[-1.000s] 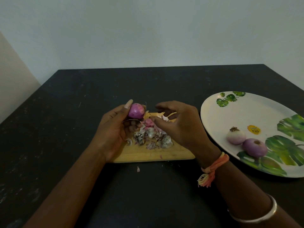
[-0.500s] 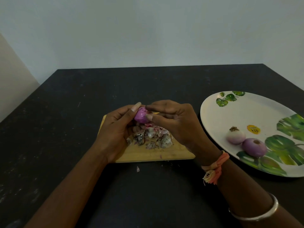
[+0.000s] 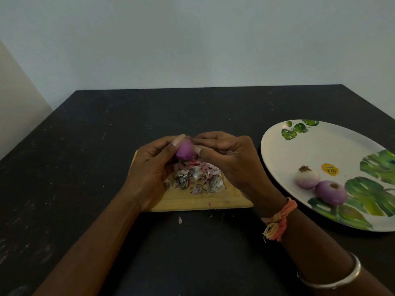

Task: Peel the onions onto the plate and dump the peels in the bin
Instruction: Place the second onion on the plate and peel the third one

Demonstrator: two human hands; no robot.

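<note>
Grips 1 small onion [image 3: 185, 150] in the left hand [image 3: 154, 167], thumb laid along its near left side, other fingers curled under it. Pinches the upper right side of the same onion with thumb and forefinger of the right hand [image 3: 230, 159]; remaining fingers there curled close together. Held in the air between both hands, just above the far part of a wooden board [image 3: 203, 200]. Smooth, glossy, bright purple-pink, round and a little egg-shaped; root and tip hidden by the fingers.

Under it, on the board, a loose heap of peels [image 3: 196, 178]: dry, papery, pale pink, white and grey-brown. 1 small scrap of peel [image 3: 180, 220] on the black table [image 3: 85, 146], just before the near edge of the board.

To the right, apart from the board, a white oval plate [image 3: 277, 150] printed with green leaves. On its near part 2 peeled onions side by side, seemingly touching: a pale onion [image 3: 307, 178], whitish with a dry brown tuft on top, and a purple onion [image 3: 330, 192], lilac with a round cut end upward. Just behind them a yellow sticker [image 3: 329, 169] with dark print, too small to read surely.

On the right wrist an orange thread band [image 3: 277, 218]; further up the arm a silver bangle [image 3: 333, 278].
</note>
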